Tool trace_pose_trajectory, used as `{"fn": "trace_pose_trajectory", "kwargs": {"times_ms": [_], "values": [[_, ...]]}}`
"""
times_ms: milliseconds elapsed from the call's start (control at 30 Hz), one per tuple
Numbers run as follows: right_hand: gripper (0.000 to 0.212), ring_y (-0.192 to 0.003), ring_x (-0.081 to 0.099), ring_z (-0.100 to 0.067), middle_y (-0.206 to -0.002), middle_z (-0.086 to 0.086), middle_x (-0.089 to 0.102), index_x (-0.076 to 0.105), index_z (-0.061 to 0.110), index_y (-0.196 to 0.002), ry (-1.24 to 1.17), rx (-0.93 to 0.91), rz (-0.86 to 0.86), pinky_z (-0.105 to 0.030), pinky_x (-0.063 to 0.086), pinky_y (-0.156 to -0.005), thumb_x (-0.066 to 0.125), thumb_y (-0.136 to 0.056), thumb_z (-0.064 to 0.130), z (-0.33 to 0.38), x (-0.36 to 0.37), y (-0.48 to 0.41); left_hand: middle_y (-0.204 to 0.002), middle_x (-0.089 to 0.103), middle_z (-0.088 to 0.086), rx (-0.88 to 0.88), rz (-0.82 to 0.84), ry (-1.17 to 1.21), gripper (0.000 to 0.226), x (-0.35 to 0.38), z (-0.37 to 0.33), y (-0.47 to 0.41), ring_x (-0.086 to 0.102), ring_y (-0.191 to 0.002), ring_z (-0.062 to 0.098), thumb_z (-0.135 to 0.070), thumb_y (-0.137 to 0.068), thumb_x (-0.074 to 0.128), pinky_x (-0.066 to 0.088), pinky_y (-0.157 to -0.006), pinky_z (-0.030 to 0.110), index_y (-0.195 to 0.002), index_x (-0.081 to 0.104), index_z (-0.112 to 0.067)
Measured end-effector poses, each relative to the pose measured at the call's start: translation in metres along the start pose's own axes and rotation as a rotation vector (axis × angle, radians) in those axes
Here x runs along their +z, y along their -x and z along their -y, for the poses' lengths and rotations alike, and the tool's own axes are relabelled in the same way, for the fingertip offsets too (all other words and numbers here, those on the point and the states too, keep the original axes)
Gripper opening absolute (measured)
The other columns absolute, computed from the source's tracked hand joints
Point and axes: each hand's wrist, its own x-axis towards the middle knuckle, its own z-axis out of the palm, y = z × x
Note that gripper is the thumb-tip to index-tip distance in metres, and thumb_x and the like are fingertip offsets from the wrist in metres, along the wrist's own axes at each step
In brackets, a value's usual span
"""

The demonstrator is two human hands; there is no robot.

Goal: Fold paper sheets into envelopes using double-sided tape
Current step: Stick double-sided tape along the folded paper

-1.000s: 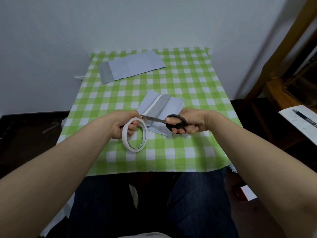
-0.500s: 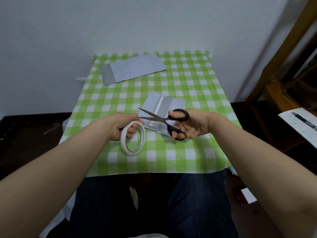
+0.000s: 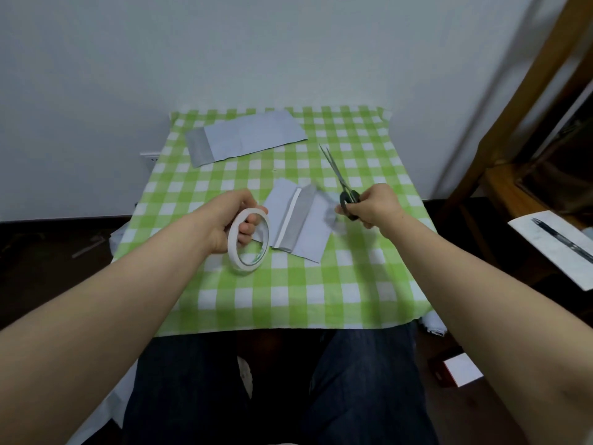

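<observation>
My left hand [image 3: 233,223] grips a white roll of double-sided tape [image 3: 248,241], held upright just above the green checked tablecloth [image 3: 288,297]. To its right lies a pale blue folded paper sheet [image 3: 313,232] with a white tape strip [image 3: 288,223] along a grey fold. My right hand [image 3: 373,205] holds black-handled scissors [image 3: 340,179] at the sheet's right edge, blades together and pointing up and away. A second folded sheet [image 3: 247,136] lies at the table's far left.
A white wall rises right behind the table. Wooden furniture [image 3: 513,187] stands to the right, with a white paper and a pen [image 3: 558,242] on it. My knees in dark jeans sit under the near table edge. A small red and white box [image 3: 457,369] lies on the floor.
My right hand has swung the scissors away from the tape roll to the right, blades now closed and pointing up. The tape roll in my left hand has stayed almost in place.
</observation>
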Motion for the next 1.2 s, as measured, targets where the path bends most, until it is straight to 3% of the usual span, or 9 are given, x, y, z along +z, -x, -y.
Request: {"fn": "trace_pose_trajectory", "kwargs": {"times_ms": [200, 367, 467, 633, 800, 900, 1000, 1100, 1200], "values": [[0.015, -0.069, 0.052, -0.028, -0.077, -0.010, 0.055, 0.053, 0.008, -0.082, 0.348, -0.003, -0.146, -0.025, 0.032, -0.045, 0.064, -0.085, 0.018, -0.022, 0.001, -0.011, -0.054, 0.045, 0.000, 0.148, 0.025, -0.028, 0.014, 0.022, -0.017, 0.000, 0.035, -0.038, 0.013, -0.012, -0.082, 0.037, 0.027, -0.040, 0.017, -0.087, 0.050, -0.012], [0.036, -0.071, 0.047, -0.028, -0.064, -0.004, 0.042, 0.038, 0.011, -0.061, 0.434, 0.028, -0.170, -0.025, 0.026, -0.042, 0.063, -0.085, 0.016, -0.032, 0.004, -0.011, -0.054, 0.057, 0.001, 0.249, -0.011, -0.100, 0.011, 0.039, -0.029, -0.002, 0.043, -0.043, 0.014, -0.010, -0.085, 0.043, 0.037, -0.045, 0.021, -0.081, 0.053, -0.009], [0.037, -0.073, 0.047, -0.028, -0.075, -0.008, 0.049, 0.037, 0.011, -0.060, 0.474, 0.037, -0.184, -0.026, 0.025, -0.043, 0.063, -0.085, 0.016, -0.032, 0.003, -0.011, -0.059, 0.064, 0.002, 0.261, -0.025, -0.087, 0.011, 0.049, -0.035, -0.003, 0.049, -0.045, 0.013, -0.009, -0.087, 0.045, 0.044, -0.044, 0.018, -0.082, 0.055, -0.007], [0.021, -0.079, 0.051, -0.031, -0.113, -0.016, 0.053, 0.060, 0.004, -0.100, 0.510, 0.060, -0.193, -0.030, 0.038, -0.063, 0.063, -0.087, 0.021, -0.031, 0.001, -0.010, -0.078, 0.072, 0.004, 0.293, -0.029, -0.144, 0.010, 0.064, -0.039, -0.007, 0.059, -0.072, 0.016, -0.006, -0.086, 0.051, 0.048, -0.065, 0.025, -0.084, 0.061, -0.008], [0.024, -0.060, 0.041, -0.024, -0.121, -0.016, 0.041, 0.059, 0.000, -0.104, 0.509, 0.077, -0.215, -0.033, 0.038, -0.064, 0.056, -0.094, 0.022, -0.031, -0.003, -0.006, -0.099, 0.071, 0.008, 0.370, 0.020, -0.261, 0.019, 0.076, -0.045, -0.008, 0.052, -0.082, 0.015, -0.003, -0.082, 0.060, 0.033, -0.056, 0.022, -0.095, 0.054, -0.015], [0.019, -0.062, 0.054, -0.028, -0.094, -0.015, 0.059, 0.065, 0.001, -0.093, 0.123, -0.025, -0.264, -0.037, 0.048, -0.061, 0.053, -0.089, 0.015, -0.022, -0.008, -0.008, -0.096, 0.072, 0.008, 0.394, 0.084, -0.191, 0.031, 0.084, -0.049, -0.014, 0.056, -0.077, 0.014, -0.001, -0.091, 0.050, 0.035, -0.055, 0.022, -0.121, 0.049, -0.007], [0.020, -0.059, 0.057, -0.023, -0.074, -0.013, 0.060, 0.056, 0.004, -0.092, -0.648, 0.117, 0.027, -0.033, 0.047, -0.052, 0.060, -0.089, 0.024, -0.004, -0.015, 0.000, -0.086, 0.069, 0.005, 0.394, 0.171, -0.028, 0.026, 0.096, -0.051, -0.020, 0.056, -0.076, 0.016, 0.001, -0.095, 0.041, 0.039, -0.064, 0.025, -0.118, 0.055, 0.001], [0.020, -0.053, 0.056, -0.017, -0.081, -0.016, 0.067, 0.058, 0.005, -0.092, -0.692, 0.109, 0.185, -0.024, 0.039, -0.043, 0.064, -0.088, 0.024, 0.002, -0.018, 0.007, -0.075, 0.066, 0.004, 0.373, 0.219, 0.133, 0.023, 0.105, -0.054, -0.020, 0.054, -0.069, 0.016, 0.002, -0.097, 0.036, 0.039, -0.066, 0.024, -0.092, 0.058, -0.002], [0.009, -0.041, 0.050, -0.011, -0.071, -0.014, 0.062, 0.060, 0.001, -0.083, -0.772, 0.012, 0.119, -0.020, 0.038, -0.037, 0.064, -0.087, 0.008, 0.002, -0.019, 0.001, -0.082, 0.065, 0.006, 0.360, 0.237, 0.168, 0.019, 0.108, -0.056, -0.023, 0.056, -0.064, 0.014, 0.002, -0.097, 0.036, 0.041, -0.060, 0.022, -0.096, 0.054, -0.004]]}}
